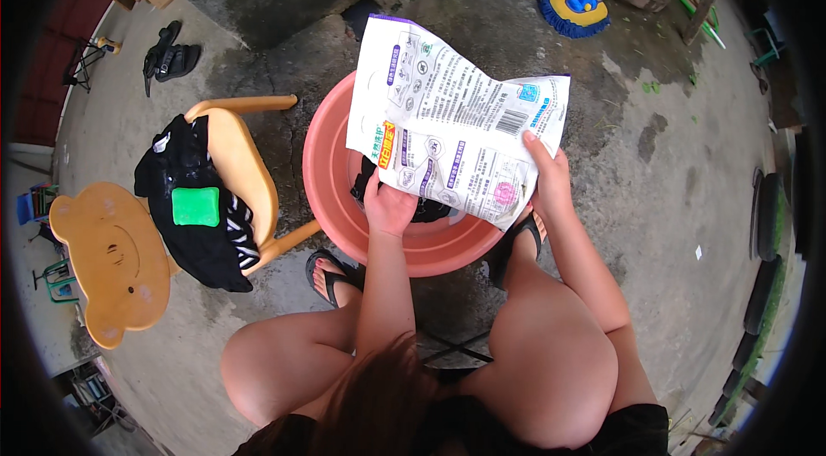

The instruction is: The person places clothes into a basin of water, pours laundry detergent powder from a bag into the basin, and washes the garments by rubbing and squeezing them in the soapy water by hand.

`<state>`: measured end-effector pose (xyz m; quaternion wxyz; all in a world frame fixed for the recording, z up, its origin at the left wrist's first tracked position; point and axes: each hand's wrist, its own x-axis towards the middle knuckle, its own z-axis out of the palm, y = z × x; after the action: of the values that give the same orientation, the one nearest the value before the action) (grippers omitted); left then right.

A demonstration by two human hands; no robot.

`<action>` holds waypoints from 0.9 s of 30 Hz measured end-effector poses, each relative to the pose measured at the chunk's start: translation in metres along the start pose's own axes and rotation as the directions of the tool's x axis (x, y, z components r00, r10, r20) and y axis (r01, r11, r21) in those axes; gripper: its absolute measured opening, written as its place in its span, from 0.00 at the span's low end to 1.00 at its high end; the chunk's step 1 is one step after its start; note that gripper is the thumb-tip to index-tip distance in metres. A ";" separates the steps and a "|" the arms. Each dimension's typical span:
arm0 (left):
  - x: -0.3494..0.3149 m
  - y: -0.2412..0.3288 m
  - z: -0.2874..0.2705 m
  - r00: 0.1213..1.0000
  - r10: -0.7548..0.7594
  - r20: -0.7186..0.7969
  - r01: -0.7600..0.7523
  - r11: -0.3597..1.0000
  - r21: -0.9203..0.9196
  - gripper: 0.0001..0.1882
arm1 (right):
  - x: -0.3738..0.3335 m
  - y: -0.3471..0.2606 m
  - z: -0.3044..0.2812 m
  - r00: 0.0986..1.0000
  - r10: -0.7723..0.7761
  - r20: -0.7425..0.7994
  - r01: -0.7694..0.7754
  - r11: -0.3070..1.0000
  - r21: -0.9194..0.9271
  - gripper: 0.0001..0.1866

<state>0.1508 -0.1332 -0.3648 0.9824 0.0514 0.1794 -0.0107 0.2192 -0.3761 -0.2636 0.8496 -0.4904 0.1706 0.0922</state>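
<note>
A white plastic bag of washing powder (456, 112), printed with purple, green and orange patches and a barcode, is spread above the basin. My right hand (551, 176) grips its right edge, the thumb on the printed face and the other fingers mostly hidden behind. My left hand (391, 208) holds the lower left edge from below, palm up, its fingertips covered by the bag. Beneath is a round pink basin (323, 189) between my feet. Dark wet cloth (430, 211) lies inside it, largely hidden by the bag.
On the left, a small yellow chair (249, 168) with a bear-shaped back (112, 258) carries black clothing (185, 245) and a green soap bar (196, 206). Black sandals (176, 62) lie beyond it. A blue and yellow mop (576, 10) rests on wet concrete at the far right.
</note>
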 end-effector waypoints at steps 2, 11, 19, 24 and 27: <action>-0.001 -0.001 -0.009 0.994 0.039 0.102 -0.035 0.998 -0.045 0.25 | -0.001 -0.001 0.001 1.000 0.020 -0.005 -0.020 1.000 -0.001 0.23; -0.003 0.035 -0.055 0.885 -0.173 0.433 0.197 0.980 -0.012 0.27 | 0.005 0.000 -0.002 0.998 0.068 0.003 -0.068 0.998 -0.016 0.24; -0.018 0.062 -0.042 0.932 -0.315 0.179 0.222 0.887 0.406 0.31 | 0.006 -0.008 0.004 0.997 0.067 0.037 -0.062 0.991 -0.116 0.25; -0.019 0.062 -0.043 0.932 -0.323 0.163 0.240 0.889 0.390 0.31 | 0.008 -0.004 0.002 0.997 0.070 0.024 -0.066 0.988 -0.137 0.26; -0.019 0.067 -0.049 0.906 -0.376 0.194 0.300 0.895 0.331 0.31 | 0.010 -0.003 0.000 0.997 0.073 0.019 -0.070 0.989 -0.131 0.25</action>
<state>0.1179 -0.0616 -0.3973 0.9613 0.1624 0.0553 -0.2155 0.2294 -0.3777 -0.2653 0.8140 -0.5371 0.1716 0.1394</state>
